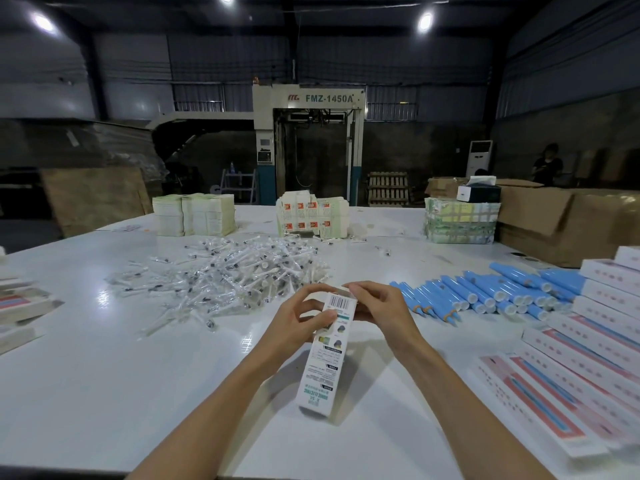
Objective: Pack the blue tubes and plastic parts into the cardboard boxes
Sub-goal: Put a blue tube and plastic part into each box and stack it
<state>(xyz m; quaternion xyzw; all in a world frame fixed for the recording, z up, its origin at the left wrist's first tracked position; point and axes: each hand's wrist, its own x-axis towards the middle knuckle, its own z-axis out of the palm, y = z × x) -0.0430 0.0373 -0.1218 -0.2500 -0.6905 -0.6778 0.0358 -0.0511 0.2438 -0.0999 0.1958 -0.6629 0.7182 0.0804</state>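
Here, a narrow printed carton (323,358) is gripped at its far, barcoded end by the left hand (301,317) and right hand (379,308), fingers curled round it. Blue tubes (491,292) are laid near the right hand, to its right; bagged plastic parts (235,275) are piled beyond the left.

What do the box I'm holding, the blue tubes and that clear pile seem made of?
Box: thin printed card, slightly glossy, with crisp folded edges. Blue tubes: probably smooth plastic, given the even sheen and white end caps. Clear pile: likely transparent plastic, see-through with bright glints.
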